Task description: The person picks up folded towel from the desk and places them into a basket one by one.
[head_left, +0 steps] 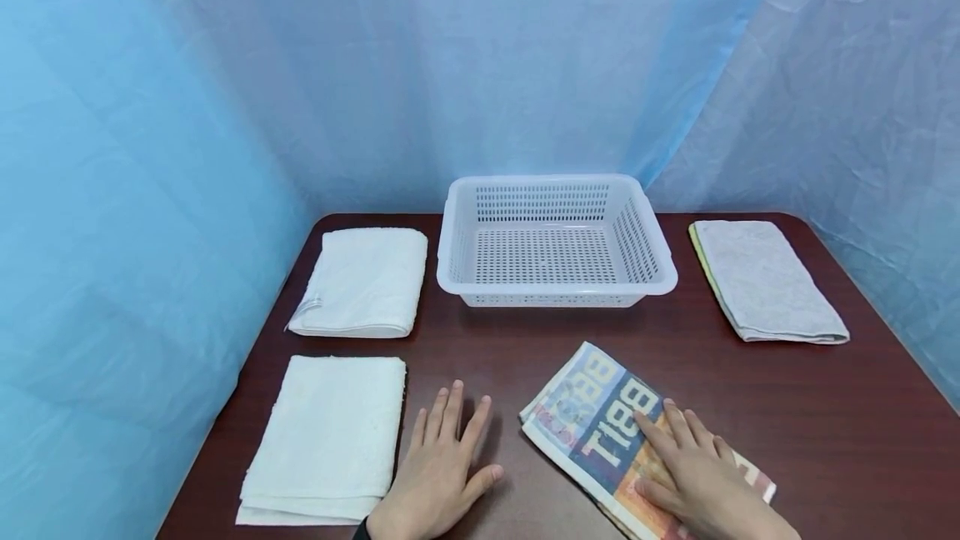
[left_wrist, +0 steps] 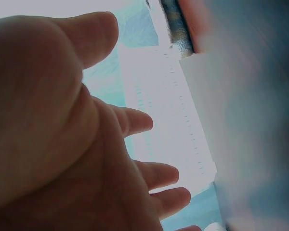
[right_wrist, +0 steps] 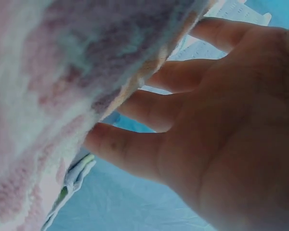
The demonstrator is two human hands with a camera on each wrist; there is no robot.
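A folded towel [head_left: 611, 432] with coloured blocks and pale lettering lies slantwise at the front right of the table. My right hand [head_left: 693, 473] rests on it with fingers spread; in the right wrist view the fingertips [right_wrist: 103, 139] touch the cloth. My left hand [head_left: 438, 469] is just above or on the bare tabletop, fingers spread and thumb out, holding nothing. Left of that hand lies a folded white towel [head_left: 326, 432]. In the left wrist view the palm [left_wrist: 101, 144] faces the table, with the pale basket beyond.
At the back middle of the dark red table [head_left: 480, 340] stands a white perforated plastic basket [head_left: 558, 296]. Another folded white towel [head_left: 367, 282] lies at the back left. A folded grey towel [head_left: 768, 277] with a yellow-green edge lies at the back right. Blue sheeting [head_left: 465, 65] surrounds the table.
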